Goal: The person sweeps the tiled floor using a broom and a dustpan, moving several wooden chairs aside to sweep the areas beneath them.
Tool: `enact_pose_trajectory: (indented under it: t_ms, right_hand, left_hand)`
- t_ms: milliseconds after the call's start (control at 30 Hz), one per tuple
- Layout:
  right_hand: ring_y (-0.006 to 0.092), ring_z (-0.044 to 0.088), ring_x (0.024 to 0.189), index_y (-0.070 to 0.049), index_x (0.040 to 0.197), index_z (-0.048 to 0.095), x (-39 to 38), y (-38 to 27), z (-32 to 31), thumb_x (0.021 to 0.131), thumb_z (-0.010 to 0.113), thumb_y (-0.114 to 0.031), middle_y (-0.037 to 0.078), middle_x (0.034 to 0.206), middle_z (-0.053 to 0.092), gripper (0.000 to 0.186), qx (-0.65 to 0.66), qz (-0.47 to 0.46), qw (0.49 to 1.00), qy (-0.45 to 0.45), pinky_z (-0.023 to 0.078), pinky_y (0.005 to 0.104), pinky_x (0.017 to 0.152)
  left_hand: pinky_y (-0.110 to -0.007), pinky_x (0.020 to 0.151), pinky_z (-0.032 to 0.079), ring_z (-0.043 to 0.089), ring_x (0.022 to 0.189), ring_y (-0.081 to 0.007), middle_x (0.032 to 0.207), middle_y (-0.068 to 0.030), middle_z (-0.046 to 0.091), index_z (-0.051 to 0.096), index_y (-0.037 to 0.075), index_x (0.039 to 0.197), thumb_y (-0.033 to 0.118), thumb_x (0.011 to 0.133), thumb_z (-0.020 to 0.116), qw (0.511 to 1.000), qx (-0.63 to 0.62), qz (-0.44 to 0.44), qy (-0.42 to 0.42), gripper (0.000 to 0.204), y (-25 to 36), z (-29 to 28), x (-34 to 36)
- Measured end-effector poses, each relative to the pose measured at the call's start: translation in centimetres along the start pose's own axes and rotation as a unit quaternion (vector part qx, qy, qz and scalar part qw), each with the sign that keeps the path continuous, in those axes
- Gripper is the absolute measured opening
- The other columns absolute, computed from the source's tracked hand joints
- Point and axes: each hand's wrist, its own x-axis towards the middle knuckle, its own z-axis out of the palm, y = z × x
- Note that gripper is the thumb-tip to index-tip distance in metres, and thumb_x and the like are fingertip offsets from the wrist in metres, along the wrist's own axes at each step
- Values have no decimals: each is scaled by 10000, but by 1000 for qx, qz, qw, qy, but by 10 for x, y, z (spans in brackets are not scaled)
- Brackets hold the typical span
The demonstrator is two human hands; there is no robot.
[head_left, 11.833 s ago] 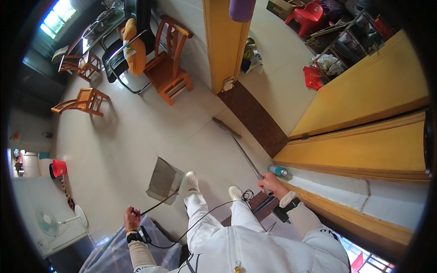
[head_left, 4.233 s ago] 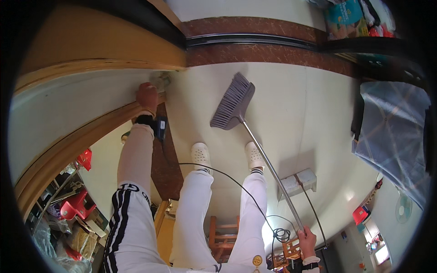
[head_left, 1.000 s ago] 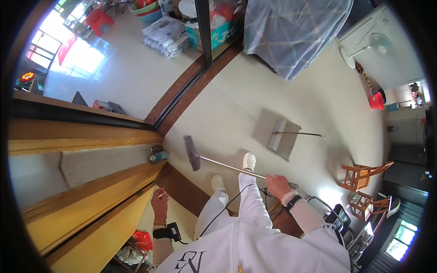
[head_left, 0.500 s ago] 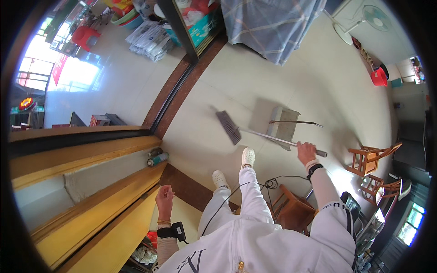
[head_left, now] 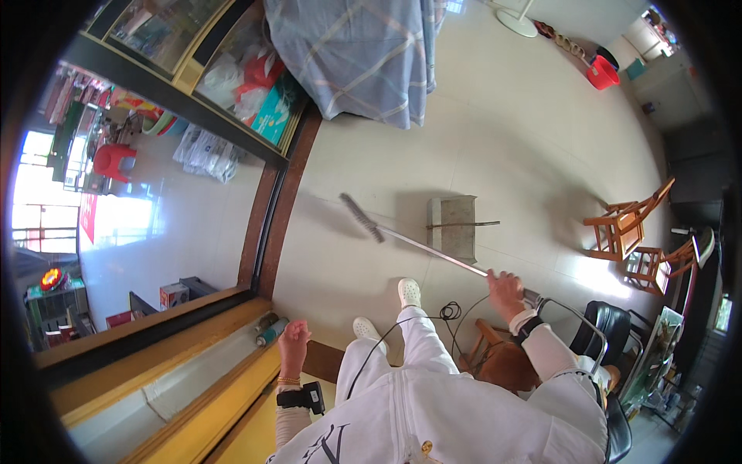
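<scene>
My right hand (head_left: 506, 294) is closed round the metal broom handle (head_left: 433, 251). The broom's grey bristle head (head_left: 361, 216) is blurred over the pale floor, left of the grey metal dustpan (head_left: 452, 241), whose thin handle (head_left: 483, 223) lies across it. My left hand (head_left: 294, 334) is raised by the yellow wooden frame, empty, with fingers loosely curled and apart. A dark cable (head_left: 450, 311) hangs in loops in front of my legs, near my white shoes (head_left: 409, 292).
A sliding door track (head_left: 270, 224) runs along the left. Cloth-covered furniture (head_left: 355, 62), bagged items and a red bucket (head_left: 601, 73) are at the back. Wooden chairs (head_left: 622, 228), a black chair (head_left: 599, 329) and cylinders (head_left: 270, 331) stand nearby.
Since about a second ago the broom head has swung right, then slightly back left. My view has turned, and my right hand has moved outward with the handle. The dustpan remains lying on the floor.
</scene>
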Motion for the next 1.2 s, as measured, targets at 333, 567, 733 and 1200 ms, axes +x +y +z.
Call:
enact_pose_trajectory:
  t_ms: [333, 567, 733, 1200]
  right_hand:
    - [259, 637, 683, -134, 713, 653, 108, -154, 41, 716, 527, -176, 88, 698, 638, 133, 123, 14, 992, -2, 460, 399, 523]
    - [253, 641, 691, -118, 697, 659, 128, -54, -7, 705, 553, -148, 80, 685, 637, 110, 44, 157, 985, -54, 479, 369, 548]
    - [239, 642, 678, -142, 704, 662, 134, -37, -47, 722, 548, -144, 59, 706, 644, 116, -28, 216, 975, -34, 455, 363, 517]
    - [268, 575, 588, -107, 678, 559, 95, -90, -84, 730, 506, -132, 95, 624, 562, 79, -54, 153, 972, 171, 421, 375, 519]
  left_hand:
    - [-227, 625, 481, 585, 710, -89, 790, -26, 604, 584, 30, 936, 133, 844, 560, 982, 169, 71, -47, 141, 45, -36, 69]
    - [-232, 618, 479, 590, 695, -94, 764, -53, 622, 595, 15, 914, 85, 816, 582, 987, 136, 78, -40, 121, 27, -115, 122]
    - [-236, 621, 481, 590, 688, -100, 769, -63, 619, 590, 13, 904, 77, 817, 585, 987, 125, 74, -69, 108, 30, -131, 150]
    - [-232, 596, 500, 589, 682, -98, 755, -47, 609, 585, 5, 905, 80, 829, 572, 991, 77, 72, -84, 107, 14, -163, 185]
